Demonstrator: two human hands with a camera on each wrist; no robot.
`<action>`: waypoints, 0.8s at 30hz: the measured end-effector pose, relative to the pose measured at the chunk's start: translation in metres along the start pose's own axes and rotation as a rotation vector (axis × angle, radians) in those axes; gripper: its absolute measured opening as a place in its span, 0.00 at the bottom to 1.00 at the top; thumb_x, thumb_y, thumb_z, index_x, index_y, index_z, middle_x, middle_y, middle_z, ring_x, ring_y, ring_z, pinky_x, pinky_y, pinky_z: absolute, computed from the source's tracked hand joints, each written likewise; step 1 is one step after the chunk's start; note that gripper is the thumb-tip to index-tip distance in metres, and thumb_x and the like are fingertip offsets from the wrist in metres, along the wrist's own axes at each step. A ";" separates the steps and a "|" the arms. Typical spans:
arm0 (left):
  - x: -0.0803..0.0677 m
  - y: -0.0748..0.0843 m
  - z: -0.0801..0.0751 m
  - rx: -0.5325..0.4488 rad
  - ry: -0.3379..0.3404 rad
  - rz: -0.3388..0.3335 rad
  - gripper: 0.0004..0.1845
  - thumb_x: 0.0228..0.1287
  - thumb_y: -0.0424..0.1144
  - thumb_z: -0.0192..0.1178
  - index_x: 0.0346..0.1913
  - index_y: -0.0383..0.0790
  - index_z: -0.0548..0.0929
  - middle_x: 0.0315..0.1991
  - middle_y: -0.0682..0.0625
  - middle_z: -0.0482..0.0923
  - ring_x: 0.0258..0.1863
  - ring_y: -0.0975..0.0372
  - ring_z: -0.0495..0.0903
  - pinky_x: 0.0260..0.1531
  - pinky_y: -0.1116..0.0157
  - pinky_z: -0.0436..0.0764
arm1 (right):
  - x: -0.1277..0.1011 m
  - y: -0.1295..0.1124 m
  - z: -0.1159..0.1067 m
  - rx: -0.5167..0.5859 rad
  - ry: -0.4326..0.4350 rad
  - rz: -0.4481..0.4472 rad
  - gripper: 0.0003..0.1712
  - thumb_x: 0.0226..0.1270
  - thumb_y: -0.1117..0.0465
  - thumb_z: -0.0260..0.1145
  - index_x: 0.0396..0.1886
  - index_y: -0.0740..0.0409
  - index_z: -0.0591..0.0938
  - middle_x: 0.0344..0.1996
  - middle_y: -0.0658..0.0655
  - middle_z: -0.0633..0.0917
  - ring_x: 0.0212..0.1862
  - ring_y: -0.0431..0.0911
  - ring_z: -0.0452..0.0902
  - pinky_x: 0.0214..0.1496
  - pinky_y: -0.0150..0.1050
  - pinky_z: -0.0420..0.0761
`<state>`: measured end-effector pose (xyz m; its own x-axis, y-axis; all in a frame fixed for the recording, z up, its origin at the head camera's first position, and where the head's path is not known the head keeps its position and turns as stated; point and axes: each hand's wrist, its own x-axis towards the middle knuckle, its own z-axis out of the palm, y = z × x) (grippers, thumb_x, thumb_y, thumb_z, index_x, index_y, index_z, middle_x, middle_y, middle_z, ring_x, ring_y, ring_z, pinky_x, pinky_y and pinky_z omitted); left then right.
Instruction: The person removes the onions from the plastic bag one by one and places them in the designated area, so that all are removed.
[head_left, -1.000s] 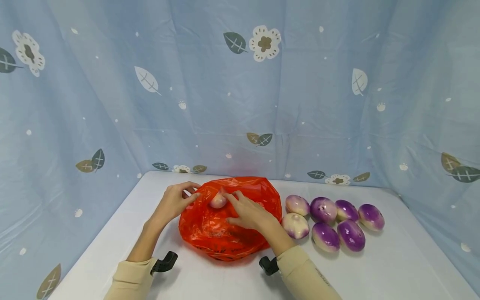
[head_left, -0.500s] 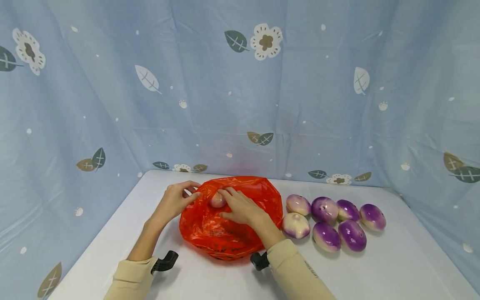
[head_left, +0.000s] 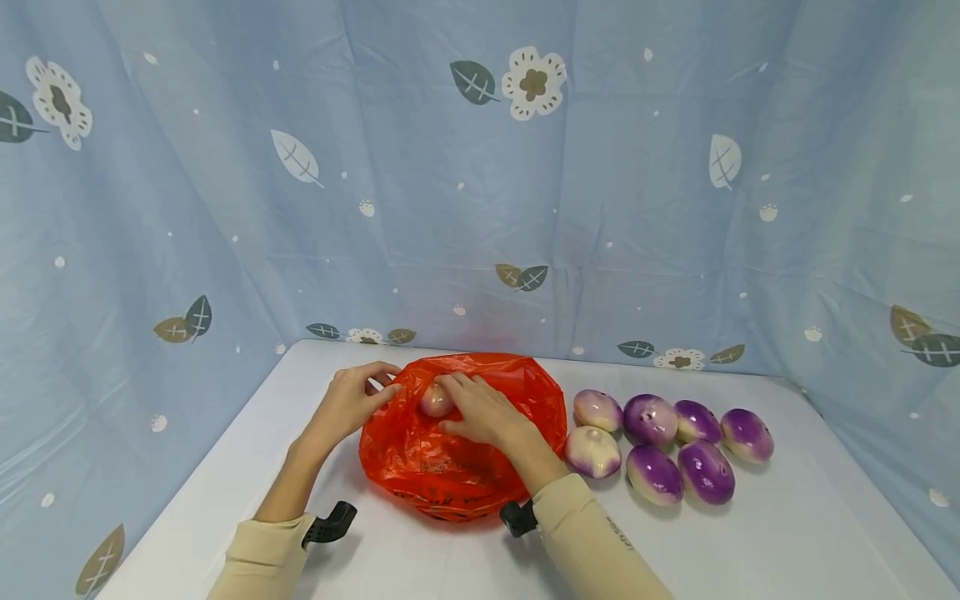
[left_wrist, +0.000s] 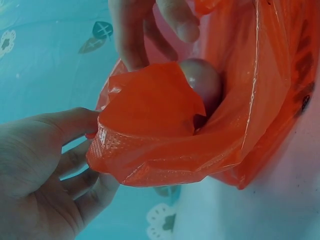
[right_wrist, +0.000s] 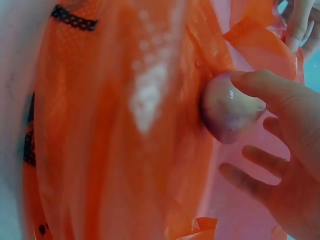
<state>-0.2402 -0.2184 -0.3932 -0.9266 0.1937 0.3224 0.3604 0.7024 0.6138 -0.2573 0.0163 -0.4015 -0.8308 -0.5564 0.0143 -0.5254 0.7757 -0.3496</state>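
Observation:
A red plastic bag lies spread with its mouth open on the white table. My left hand pinches its left rim between thumb and fingers. Inside, near that rim, sits a small round vegetable, pale pink-purple and shiny, like an onion. My right hand reaches into the mouth from the right, fingers spread and nearly straight. In the right wrist view one thick digit meets the side of the vegetable, while the other fingers stand apart from it. The bag's folds hide part of the vegetable in the left wrist view.
Several glossy purple-and-white vegetables are grouped in two loose rows right of the bag. The table ends at a blue patterned curtain behind and at both sides. A black wrist mount sticks out from each sleeve.
My right hand has shifted a little left, bringing its fingertips up against the vegetable in the bag. My left hand keeps its hold on the rim. The last half second shows hardly any movement.

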 end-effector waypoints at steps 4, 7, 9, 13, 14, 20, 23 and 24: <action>0.001 0.000 0.000 -0.005 0.001 0.004 0.13 0.63 0.36 0.66 0.50 0.42 0.84 0.36 0.44 0.86 0.24 0.60 0.82 0.22 0.73 0.82 | 0.000 0.001 -0.002 0.007 0.021 -0.010 0.39 0.61 0.49 0.71 0.69 0.43 0.64 0.68 0.48 0.72 0.69 0.51 0.68 0.67 0.52 0.74; 0.001 0.000 -0.001 -0.009 0.002 0.005 0.12 0.63 0.36 0.66 0.50 0.42 0.84 0.35 0.45 0.86 0.24 0.59 0.82 0.22 0.73 0.82 | 0.000 0.002 -0.002 0.006 0.031 -0.013 0.37 0.61 0.50 0.72 0.67 0.43 0.66 0.66 0.48 0.74 0.68 0.51 0.69 0.66 0.51 0.76; 0.000 0.001 -0.001 -0.011 0.002 0.002 0.12 0.63 0.36 0.66 0.50 0.42 0.84 0.35 0.45 0.86 0.24 0.59 0.82 0.22 0.73 0.81 | 0.001 0.002 -0.003 -0.003 0.033 -0.018 0.37 0.61 0.50 0.72 0.67 0.44 0.67 0.65 0.49 0.74 0.67 0.51 0.70 0.65 0.52 0.77; -0.001 0.001 -0.001 -0.017 -0.005 -0.008 0.12 0.63 0.35 0.66 0.50 0.42 0.84 0.35 0.45 0.86 0.24 0.60 0.83 0.23 0.73 0.82 | 0.002 0.003 -0.004 -0.028 0.022 -0.020 0.37 0.62 0.49 0.71 0.70 0.42 0.68 0.67 0.52 0.72 0.69 0.54 0.68 0.65 0.54 0.76; -0.001 0.001 -0.001 -0.018 -0.007 -0.009 0.13 0.63 0.35 0.66 0.50 0.42 0.84 0.35 0.45 0.86 0.24 0.60 0.83 0.23 0.73 0.82 | 0.001 0.003 -0.004 -0.032 0.021 -0.022 0.37 0.61 0.49 0.71 0.70 0.42 0.69 0.67 0.52 0.72 0.69 0.53 0.68 0.65 0.54 0.76; -0.001 0.001 -0.001 -0.005 -0.001 -0.006 0.12 0.63 0.35 0.66 0.50 0.42 0.84 0.35 0.45 0.86 0.23 0.61 0.82 0.23 0.73 0.82 | 0.000 0.004 -0.003 -0.002 0.030 -0.029 0.35 0.61 0.50 0.72 0.66 0.43 0.69 0.63 0.50 0.75 0.65 0.49 0.71 0.64 0.49 0.78; 0.000 0.001 -0.001 0.003 0.002 -0.002 0.12 0.63 0.35 0.66 0.50 0.42 0.84 0.35 0.45 0.86 0.23 0.62 0.82 0.22 0.73 0.82 | -0.001 0.005 -0.003 0.020 0.032 -0.032 0.34 0.60 0.50 0.72 0.63 0.44 0.68 0.60 0.48 0.77 0.63 0.47 0.73 0.64 0.46 0.78; 0.000 0.001 -0.001 0.003 0.002 -0.002 0.12 0.63 0.36 0.65 0.50 0.42 0.84 0.35 0.45 0.86 0.22 0.62 0.82 0.22 0.73 0.82 | -0.001 0.005 -0.003 0.025 0.032 -0.031 0.34 0.60 0.49 0.72 0.63 0.44 0.68 0.60 0.48 0.77 0.63 0.47 0.73 0.64 0.46 0.77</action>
<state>-0.2392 -0.2181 -0.3920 -0.9269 0.1916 0.3226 0.3587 0.7046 0.6122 -0.2600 0.0216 -0.4007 -0.8197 -0.5701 0.0558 -0.5470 0.7499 -0.3721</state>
